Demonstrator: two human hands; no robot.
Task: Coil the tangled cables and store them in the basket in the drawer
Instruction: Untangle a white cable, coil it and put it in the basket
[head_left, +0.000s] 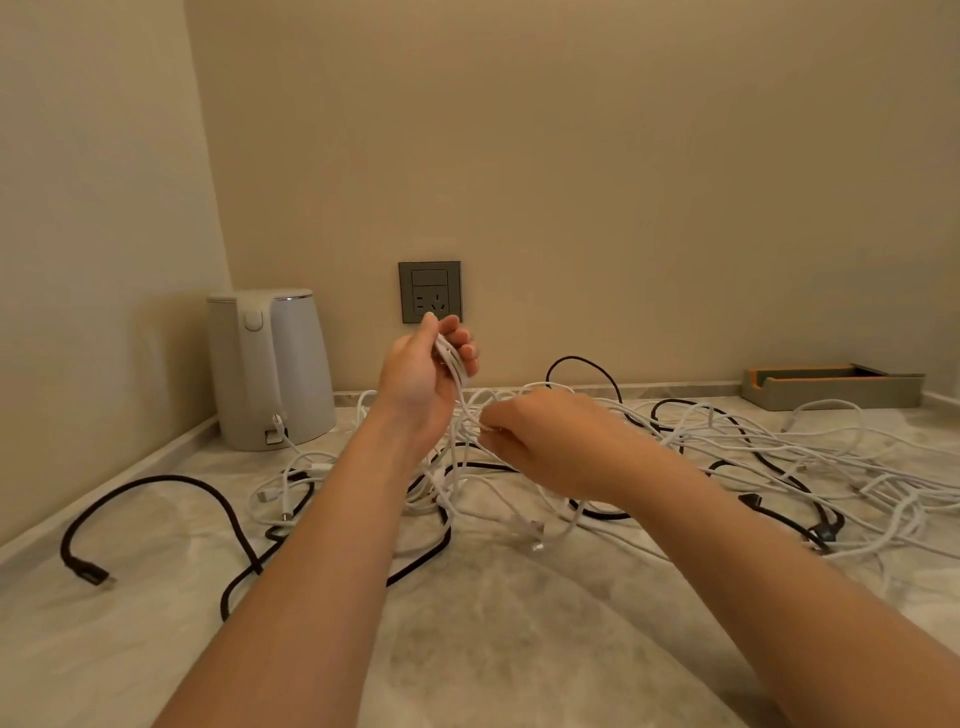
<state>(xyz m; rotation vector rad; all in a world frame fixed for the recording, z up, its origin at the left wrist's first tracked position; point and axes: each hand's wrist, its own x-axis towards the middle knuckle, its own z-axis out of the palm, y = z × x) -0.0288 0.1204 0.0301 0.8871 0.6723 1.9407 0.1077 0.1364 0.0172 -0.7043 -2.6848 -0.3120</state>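
Observation:
A tangle of white cables (810, 457) and black cables (171, 488) sprawls over the marble counter (519, 634). My left hand (421, 379) is raised above the counter and grips a few loops of a white cable (451, 361). Just to its right and lower, my right hand (540, 441) pinches a strand of the same white cable, which runs down into the pile. A black plug end (91, 571) lies at the near left. No basket or drawer is in view.
A white electric kettle (270, 369) stands in the back left corner. A grey wall socket (430, 291) sits behind my left hand. A flat grey and orange tray (831, 387) rests against the wall at the back right.

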